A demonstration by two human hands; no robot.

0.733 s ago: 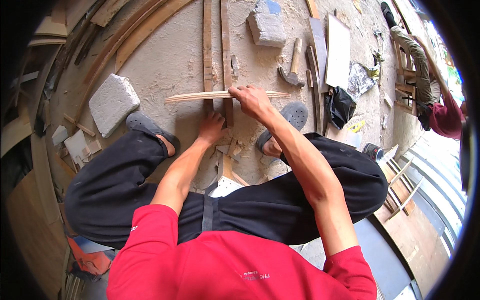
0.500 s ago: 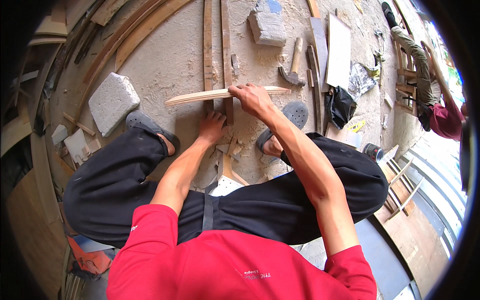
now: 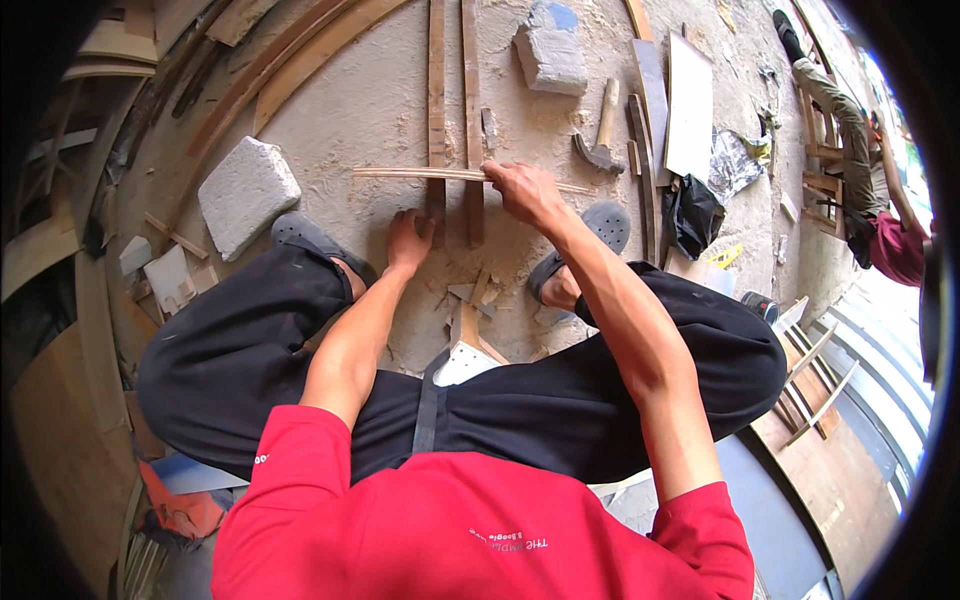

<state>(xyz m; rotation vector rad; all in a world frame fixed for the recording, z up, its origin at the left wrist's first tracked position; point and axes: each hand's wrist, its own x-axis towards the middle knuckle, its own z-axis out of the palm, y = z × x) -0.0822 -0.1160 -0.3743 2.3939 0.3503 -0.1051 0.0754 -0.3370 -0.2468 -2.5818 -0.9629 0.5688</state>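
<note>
My right hand (image 3: 522, 190) is closed round a thin, pale plywood strip (image 3: 405, 174), held crosswise above two long wooden battens. The strip's thin edge with its layers shows, and its right end passes beyond my fingers. My left hand (image 3: 408, 243) is low at the near end of the left batten (image 3: 437, 110), its fingers curled against that batten's left side. The right batten (image 3: 473, 110) lies parallel, a small gap away, with no hand on it. A small dark block (image 3: 488, 128) lies beside the right batten.
A hammer (image 3: 601, 130) lies right of the battens, below a white block (image 3: 552, 50). Another pale block (image 3: 248, 197) is by my left foot. Boards (image 3: 690, 105) and a black bag (image 3: 693, 215) lie to the right. Wood scraps (image 3: 468, 315) lie between my feet. Another person (image 3: 850, 110) sits far right.
The plywood strip has turned from showing part of its broad face to nearly edge-on. My left hand has shifted left, to the left batten's outer side. The view has moved slightly.
</note>
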